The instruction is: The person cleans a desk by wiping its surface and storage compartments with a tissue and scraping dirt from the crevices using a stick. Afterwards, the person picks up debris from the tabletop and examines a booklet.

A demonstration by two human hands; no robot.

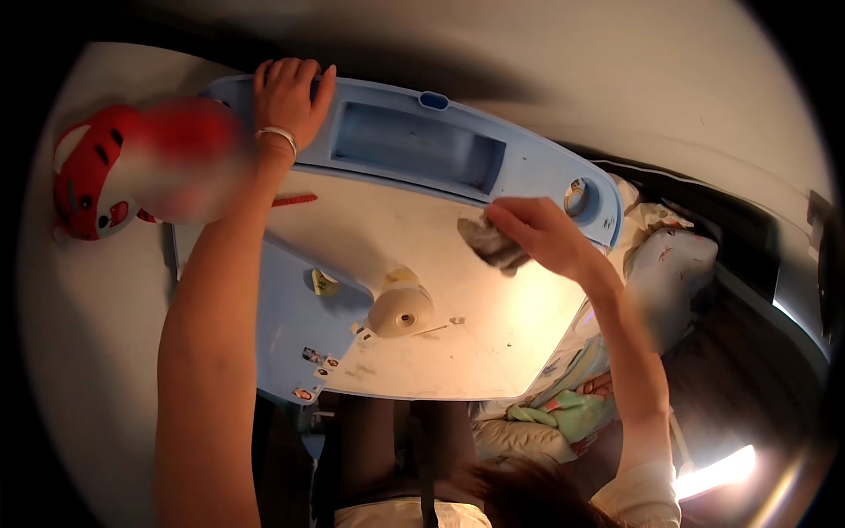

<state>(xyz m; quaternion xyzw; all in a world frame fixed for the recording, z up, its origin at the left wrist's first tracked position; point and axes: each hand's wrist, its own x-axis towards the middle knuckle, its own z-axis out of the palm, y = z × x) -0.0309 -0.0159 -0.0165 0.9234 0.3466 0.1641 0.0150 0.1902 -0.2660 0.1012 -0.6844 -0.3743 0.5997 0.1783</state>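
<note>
One grey cloth [493,244] hangs from the right hand [544,236], over the far right part of the pale surface [396,363].
Right fingers are pinched together on the cloth's upper edge; the rest spreads leftward and toward the person, its long axis slanting from far left to near right, and whether it touches the surface cannot be told. Just beyond runs the blue ledge [537,167], with a recessed tray [414,145] to the far left of the cloth and a tape roll [576,198] to its right. The left hand [289,101], much farther from the cloth, lies over the ledge's far left rim, thumb apart; whether its fingers grip is unclear. A beige round object [400,312] sits nearer the person, left of the cloth.
</note>
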